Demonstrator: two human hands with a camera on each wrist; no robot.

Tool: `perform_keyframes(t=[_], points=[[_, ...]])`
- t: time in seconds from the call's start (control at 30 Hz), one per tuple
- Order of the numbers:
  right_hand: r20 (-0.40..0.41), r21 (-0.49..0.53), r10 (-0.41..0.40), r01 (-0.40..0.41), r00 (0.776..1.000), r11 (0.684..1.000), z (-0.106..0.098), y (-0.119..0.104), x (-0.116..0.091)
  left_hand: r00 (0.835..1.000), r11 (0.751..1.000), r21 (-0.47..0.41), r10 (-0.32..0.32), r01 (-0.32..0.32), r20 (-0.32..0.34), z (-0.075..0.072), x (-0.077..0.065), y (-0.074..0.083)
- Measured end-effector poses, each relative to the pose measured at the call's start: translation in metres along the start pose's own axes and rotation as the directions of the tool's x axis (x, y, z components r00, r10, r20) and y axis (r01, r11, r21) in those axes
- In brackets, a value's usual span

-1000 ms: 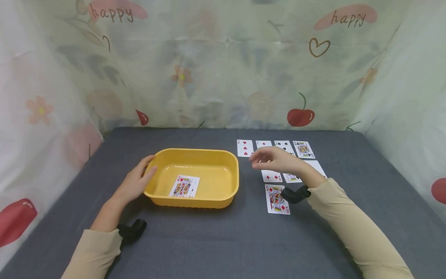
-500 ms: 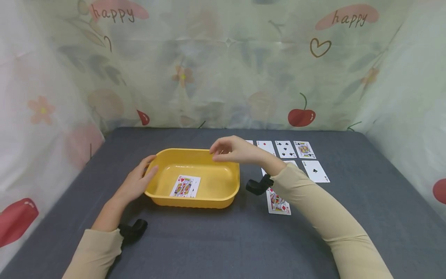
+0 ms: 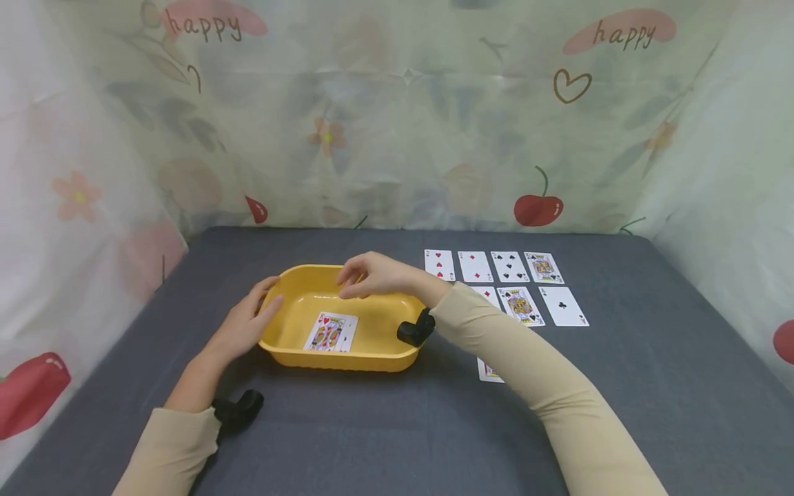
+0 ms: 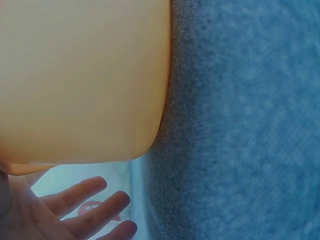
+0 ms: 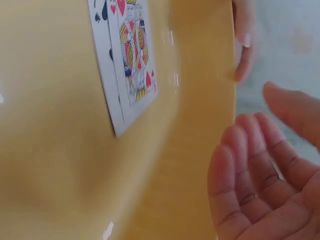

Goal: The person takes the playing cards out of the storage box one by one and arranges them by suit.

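A yellow plastic tray [image 3: 347, 362] stands left of centre, with a face card of hearts [image 3: 325, 333] lying in it over a spade card [image 5: 106, 75]. Over the tray's middle hovers my right hand [image 3: 375, 274], fingers loosely bent; the right wrist view shows nothing between thumb and fingers. My left hand [image 3: 242, 322] rests at the tray's left rim, thumb and forefinger at the edge. Its other fingers [image 4: 97, 215] extend straight, spread outside the tray wall.
Several face-up cards lie in rows at the right, among them a hearts card [image 3: 439, 264], a king of spades [image 3: 521, 306] and an ace of clubs [image 3: 563, 306]. My right sleeve [image 3: 527, 365] partly covers another face card [image 3: 489, 372]. A printed curtain [image 3: 403, 158] surrounds the dark table [image 3: 347, 434].
My right hand has moved left from above the card rows to over the tray, uncovering more cards on the right. My left hand and the tray have stayed in place.
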State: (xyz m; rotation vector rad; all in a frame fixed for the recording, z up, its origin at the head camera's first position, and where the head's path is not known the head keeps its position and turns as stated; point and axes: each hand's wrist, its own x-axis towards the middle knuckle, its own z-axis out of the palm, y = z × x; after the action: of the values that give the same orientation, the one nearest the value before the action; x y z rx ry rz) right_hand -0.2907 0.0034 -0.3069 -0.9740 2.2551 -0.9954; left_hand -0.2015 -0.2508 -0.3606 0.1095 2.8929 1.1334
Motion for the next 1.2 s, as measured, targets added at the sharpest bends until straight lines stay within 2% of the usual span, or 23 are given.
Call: perform_keyframes(t=[0.17, 0.4, 0.67, 1.2], points=[[0.024, -0.002, 0.043, -0.042, 0.999, 0.999, 0.009, 0.003, 0.015, 1.000, 1.000, 0.001, 0.003, -0.003, -0.005, 0.000, -0.001, 0.002], [0.058, -0.080, 0.078, -0.073, 0.995, 0.994, 0.020, 0.008, 0.028, 1.000, 1.000, 0.000, 0.001, -0.001, -0.008, 0.000, -0.001, 0.002], [0.080, -0.145, 0.129, -0.116, 0.988, 0.983, 0.029, 0.012, 0.033, 1.000, 1.000, 0.003, -0.002, 0.002, -0.004, 0.000, -0.001, 0.002], [0.059, -0.287, 0.179, -0.155, 0.982, 0.945, 0.040, 0.012, 0.039, 1.000, 1.000, 0.003, -0.020, 0.020, 0.008, 0.000, -0.001, 0.001]])
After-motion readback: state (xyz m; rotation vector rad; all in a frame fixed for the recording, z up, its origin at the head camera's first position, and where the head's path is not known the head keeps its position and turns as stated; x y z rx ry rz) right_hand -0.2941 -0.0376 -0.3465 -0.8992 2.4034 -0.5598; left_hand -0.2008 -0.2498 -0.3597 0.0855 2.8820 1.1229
